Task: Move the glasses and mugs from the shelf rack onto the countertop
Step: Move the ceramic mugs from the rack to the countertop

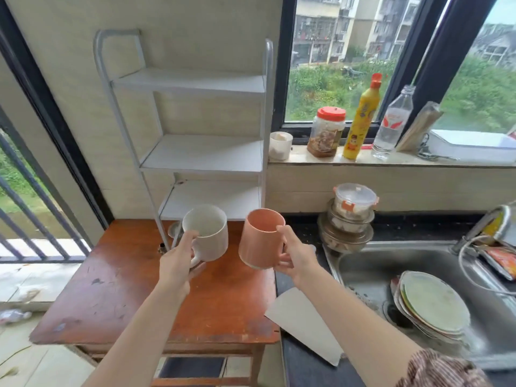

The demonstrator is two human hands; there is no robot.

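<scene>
Mugs at frame centre: our left hand (178, 261) grips the white mug (206, 233) by its handle, our right hand (293, 258) wraps the pink mug (261, 238). We judge it best to keep both upright and lower them onto the dark countertop (304, 361), clear of the sink (391, 263).

A worn reddish-brown wooden table (117, 297) carries a grey three-tier shelf rack (201, 155) at its far edge; the rack's visible shelves are bare. A small metal object (174, 230), partly hidden, sits by the rack's front leg. Just right of the table, a dark countertop (304, 367) bears a pale flat sheet (303, 325) beside a steel sink (363, 263).
</scene>
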